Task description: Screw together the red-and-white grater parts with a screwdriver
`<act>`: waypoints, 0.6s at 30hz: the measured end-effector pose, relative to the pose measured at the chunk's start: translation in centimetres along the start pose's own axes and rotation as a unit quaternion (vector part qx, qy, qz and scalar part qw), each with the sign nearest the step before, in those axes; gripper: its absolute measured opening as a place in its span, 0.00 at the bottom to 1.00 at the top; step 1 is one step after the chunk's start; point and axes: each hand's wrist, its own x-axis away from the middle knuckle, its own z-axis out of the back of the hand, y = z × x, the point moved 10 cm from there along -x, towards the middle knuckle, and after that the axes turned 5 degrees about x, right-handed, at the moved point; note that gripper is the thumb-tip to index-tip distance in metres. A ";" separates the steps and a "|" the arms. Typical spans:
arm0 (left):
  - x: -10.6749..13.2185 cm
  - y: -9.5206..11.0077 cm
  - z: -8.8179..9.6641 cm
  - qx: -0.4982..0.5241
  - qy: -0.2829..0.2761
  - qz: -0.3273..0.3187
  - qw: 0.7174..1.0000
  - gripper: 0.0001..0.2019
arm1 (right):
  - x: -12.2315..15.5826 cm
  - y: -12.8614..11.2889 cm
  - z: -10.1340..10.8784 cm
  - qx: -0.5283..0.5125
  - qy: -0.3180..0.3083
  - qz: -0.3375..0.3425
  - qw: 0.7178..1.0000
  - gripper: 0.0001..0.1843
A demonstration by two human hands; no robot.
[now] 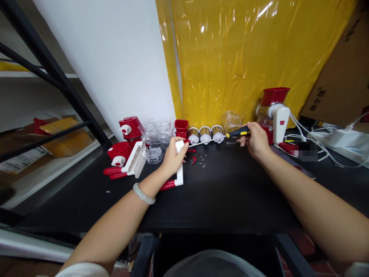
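- Screwdriver: right hand clenched round its handle, tip at white grater frame.
- Left hand grips the frame upright.
- Likely screw-driving; next needs the tip seated squarely.

Small assembly workshop: my black bench carries batches of red-and-white appliance parts and loose screws; metal shelving left, cardboard cartons right, white cables trailing
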 end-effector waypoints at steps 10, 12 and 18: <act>0.2 0.2 -0.1 0.001 -0.004 0.015 1.000 0.15 | -0.4 1.5 0.3 -0.010 0.006 -0.041 0.999 0.18; 0.1 -0.1 -0.1 0.009 -0.006 0.017 1.000 0.14 | -0.4 1.7 0.2 -0.030 -0.004 -0.053 0.998 0.17; 0.1 -0.4 -0.1 0.018 -0.009 0.016 1.000 0.13 | -0.3 0.8 0.0 -0.061 -0.022 -0.013 0.998 0.12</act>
